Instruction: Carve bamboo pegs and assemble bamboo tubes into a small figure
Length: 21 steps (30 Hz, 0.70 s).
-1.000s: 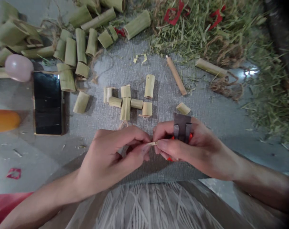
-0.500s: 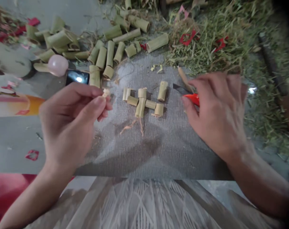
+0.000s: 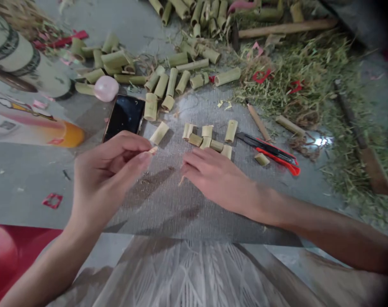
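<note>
Between thumb and forefinger, my left hand pinches a small pale piece. My right hand reaches in from the right, its fingers bunched over a thin tan strand below a figure of short green stem pieces; whether it grips the strand is hidden. A cut stem piece lies just beyond my left fingertips. To the right rest a red and black utility knife, a wooden pencil-like stick and a short stem piece.
A black phone and a pink ball are at the left, beside a bottle with an orange end. Many stem pieces lie behind. Shredded greenery and a long-bladed tool fill the right.
My right hand has let go of the utility knife and moved left to the figure's lower end. The view has shifted, showing more of the table's far side.
</note>
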Available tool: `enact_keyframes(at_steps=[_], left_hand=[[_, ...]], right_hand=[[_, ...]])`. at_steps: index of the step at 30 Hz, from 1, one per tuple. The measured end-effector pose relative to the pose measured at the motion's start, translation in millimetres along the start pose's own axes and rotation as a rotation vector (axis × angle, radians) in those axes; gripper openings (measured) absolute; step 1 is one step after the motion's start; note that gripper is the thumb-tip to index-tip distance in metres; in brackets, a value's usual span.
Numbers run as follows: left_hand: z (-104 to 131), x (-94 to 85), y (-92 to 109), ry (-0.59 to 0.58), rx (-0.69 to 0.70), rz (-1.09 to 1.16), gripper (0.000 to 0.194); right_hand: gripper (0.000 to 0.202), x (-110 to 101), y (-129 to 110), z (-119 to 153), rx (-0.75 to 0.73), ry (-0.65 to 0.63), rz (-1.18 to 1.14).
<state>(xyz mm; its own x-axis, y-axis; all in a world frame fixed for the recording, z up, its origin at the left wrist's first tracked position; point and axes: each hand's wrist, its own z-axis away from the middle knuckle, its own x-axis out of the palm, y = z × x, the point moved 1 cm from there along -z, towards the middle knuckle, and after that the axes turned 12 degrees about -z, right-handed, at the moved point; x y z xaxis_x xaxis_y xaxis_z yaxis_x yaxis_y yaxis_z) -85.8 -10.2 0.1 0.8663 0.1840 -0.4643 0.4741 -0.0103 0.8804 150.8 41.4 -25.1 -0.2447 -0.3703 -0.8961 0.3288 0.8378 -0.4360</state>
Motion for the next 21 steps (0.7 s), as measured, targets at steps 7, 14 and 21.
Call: enact_keyframes(at_steps=[7,14,21], left_hand=[[-38.8,45.5,20.0,-0.360,-0.204,0.270,0.014],[-53.6,92.4,15.7,-0.600,-0.455,0.669,0.022],[-43.9,96.2,9.2,-0.636,-0.416,0.608,0.020]], right_hand=[[0.014,-37.1,21.2,22.0,0.221,0.252,-0.650],[0.016,-56.0,37.2,27.2,0.293,0.399,-0.841],[0.017,-56.4,42.0,32.2,0.279,0.494,-0.733]])
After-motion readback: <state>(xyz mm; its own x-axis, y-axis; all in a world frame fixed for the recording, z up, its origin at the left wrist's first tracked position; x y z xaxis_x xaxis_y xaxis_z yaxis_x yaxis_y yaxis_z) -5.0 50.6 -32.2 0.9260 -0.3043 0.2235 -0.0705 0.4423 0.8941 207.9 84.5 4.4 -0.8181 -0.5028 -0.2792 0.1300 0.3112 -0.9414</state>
